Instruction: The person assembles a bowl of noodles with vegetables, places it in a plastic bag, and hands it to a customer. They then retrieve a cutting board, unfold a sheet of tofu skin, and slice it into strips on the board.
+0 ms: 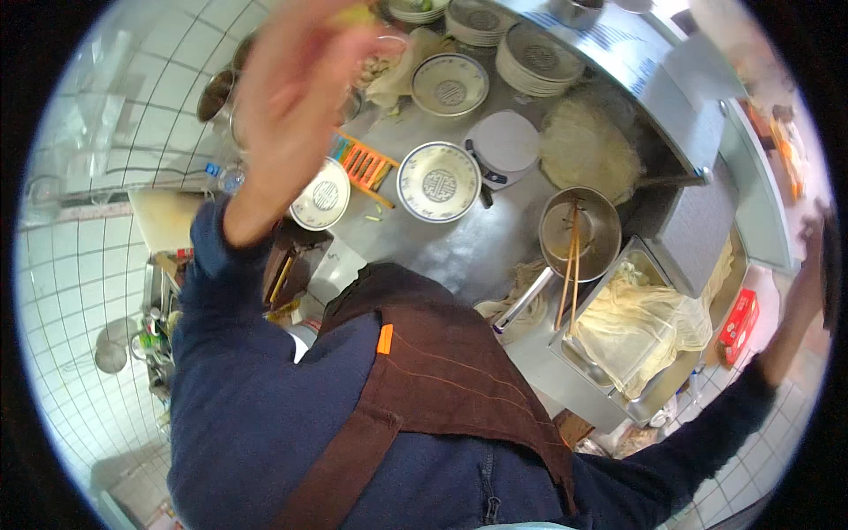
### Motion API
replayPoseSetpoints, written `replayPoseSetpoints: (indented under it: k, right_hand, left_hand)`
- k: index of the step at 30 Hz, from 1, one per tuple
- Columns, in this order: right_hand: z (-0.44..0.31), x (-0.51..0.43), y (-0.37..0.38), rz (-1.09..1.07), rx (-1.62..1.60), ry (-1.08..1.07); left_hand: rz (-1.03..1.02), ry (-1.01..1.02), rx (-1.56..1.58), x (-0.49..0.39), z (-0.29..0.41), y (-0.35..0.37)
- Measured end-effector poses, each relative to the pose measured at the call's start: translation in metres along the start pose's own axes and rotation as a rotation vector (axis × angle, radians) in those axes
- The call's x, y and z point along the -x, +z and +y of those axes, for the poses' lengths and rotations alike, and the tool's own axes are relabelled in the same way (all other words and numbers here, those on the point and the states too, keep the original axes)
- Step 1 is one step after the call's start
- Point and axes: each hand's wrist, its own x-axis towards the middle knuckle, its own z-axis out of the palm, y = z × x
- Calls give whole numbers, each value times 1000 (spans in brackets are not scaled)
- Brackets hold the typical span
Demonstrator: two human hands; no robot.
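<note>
My left hand (298,79) is raised at the upper left, blurred, over the steel counter (411,252); a yellowish thing (354,16) shows by its fingers, and whether it is held is unclear. Below it lies a patterned bowl (320,193), beside an orange slotted grater (364,162). Another empty bowl (440,184) stands mid-counter, next to a round-topped kitchen scale (507,142). Far out at the right rim is my right hand (805,265), beside a dark object (829,265); its grip is not clear. A saucepan (580,232) has wooden chopsticks (571,265) resting across it.
Stacked plates (540,59) and a bowl (450,85) stand at the back. A cloth-like pale sheet (589,152) lies right of the scale. Steel food pans (652,397) carry a yellowish cloth (636,331) at the right. A metal shelf (689,126) borders the counter. A cutting board (159,215) is at the left.
</note>
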Motion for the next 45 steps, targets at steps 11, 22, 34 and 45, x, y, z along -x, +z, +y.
replayPoseSetpoints:
  k: [11,22,34,45]
  right_hand:
    - [-278,341,300,-1119,-460,201]
    - [-330,424,460,-685,-133,-60]
    - [-344,472,349,-439,-720,1081]
    - [-226,414,433,-180,-520,896]
  left_hand:
    - [730,-1383,130,369,-235,-150]
    - [282,-1207,393,386,-308,-172]
    - [-540,-875,209,284,-198,-109]
    - [-606,-412,-351,194,-288,22]
